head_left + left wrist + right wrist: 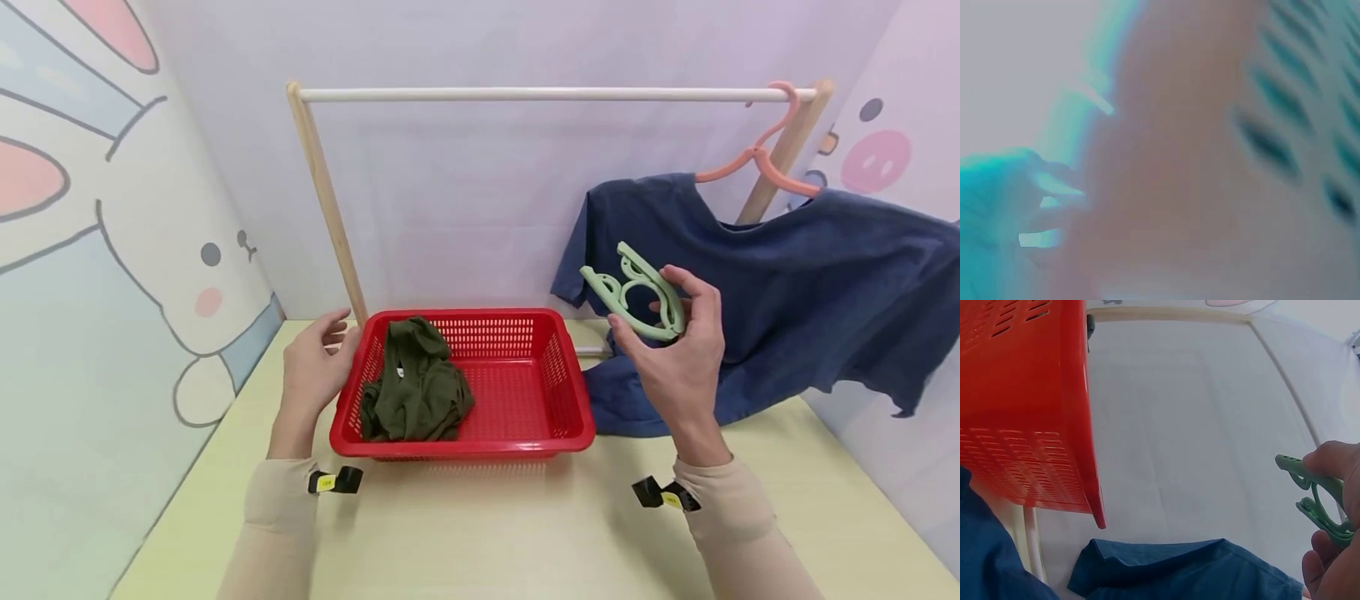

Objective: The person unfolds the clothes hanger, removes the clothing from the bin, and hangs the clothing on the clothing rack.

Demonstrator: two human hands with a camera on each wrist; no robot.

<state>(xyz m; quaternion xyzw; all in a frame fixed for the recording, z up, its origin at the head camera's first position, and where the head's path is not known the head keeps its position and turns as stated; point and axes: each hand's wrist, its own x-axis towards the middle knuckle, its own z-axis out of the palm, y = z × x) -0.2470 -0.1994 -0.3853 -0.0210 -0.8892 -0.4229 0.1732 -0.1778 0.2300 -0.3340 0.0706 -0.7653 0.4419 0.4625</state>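
Observation:
My right hand point(686, 358) holds a light green folding clothes hanger point(1316, 519), pinched between thumb and fingers with its arms folded together. It is raised in front of a navy T-shirt point(795, 283), which hangs from an orange hanger point(786, 182) at the rack's right end. My left hand point(318, 358) is beside the left wall of a red basket point(465, 447), its fingers loosely bent around nothing. Whether it touches the rim, I cannot tell. A crumpled dark green garment point(420, 392) lies in the basket's left half. The left wrist view is blurred and off-colour.
A clothes rack with a white bar point(525, 95) and wooden posts point(330, 200) stands behind the basket. The navy T-shirt's lower part spreads onto the pale yellow table point(480, 533). Cartoon-printed walls point(150, 250) close in both sides.

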